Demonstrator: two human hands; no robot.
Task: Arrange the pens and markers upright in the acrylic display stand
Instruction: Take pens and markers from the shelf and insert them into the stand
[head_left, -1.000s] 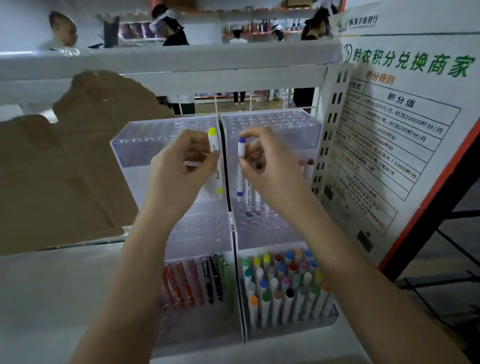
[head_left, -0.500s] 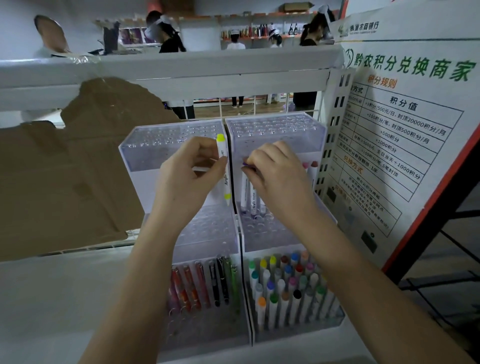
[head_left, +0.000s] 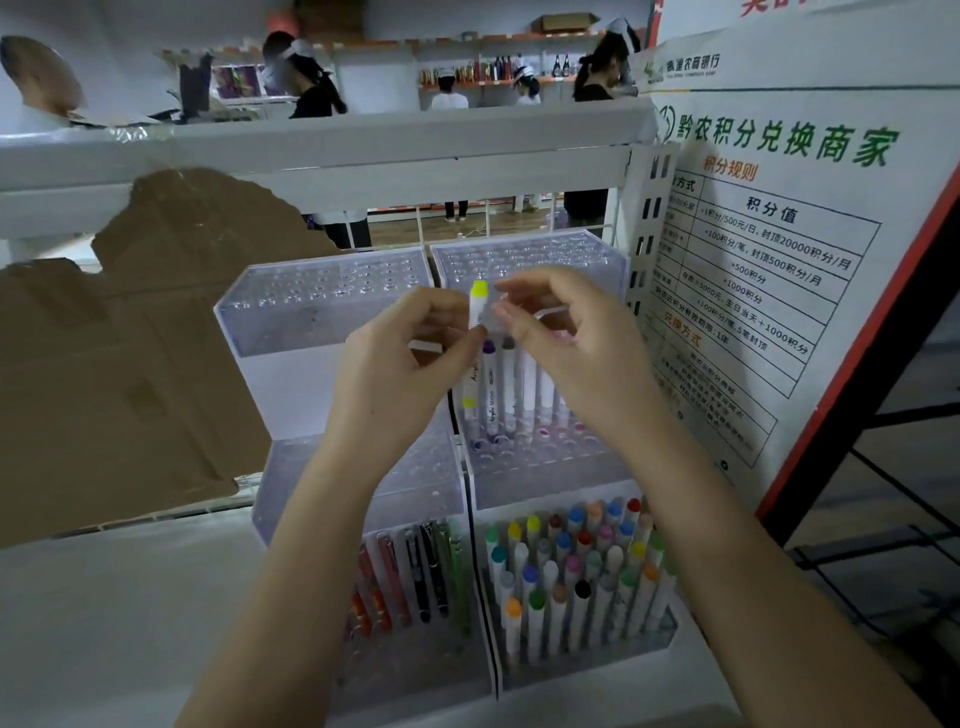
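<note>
Two hands (head_left: 410, 364) (head_left: 566, 343), one yellow-capped marker (head_left: 474, 353), two acrylic stands (head_left: 322, 306)

Both forearms bare to frame edge, no sleeves visible. Left hand (head_left: 395, 374), right hand (head_left: 576, 353): no gloves, rings, watch.

Two bare hands meet in front of a clear acrylic display stand (head_left: 322, 306) on a white shelf. The left hand (head_left: 400, 374) pinches a yellow-capped marker (head_left: 475, 353), held upright before the stand's middle tier. The right hand (head_left: 571, 353) reaches for its top, fingers nearly touching the cap. Several markers (head_left: 524, 389) stand in the middle tier. The lowest tier holds colourful markers (head_left: 571, 566) and, left of them, pens (head_left: 410, 577).
</note>
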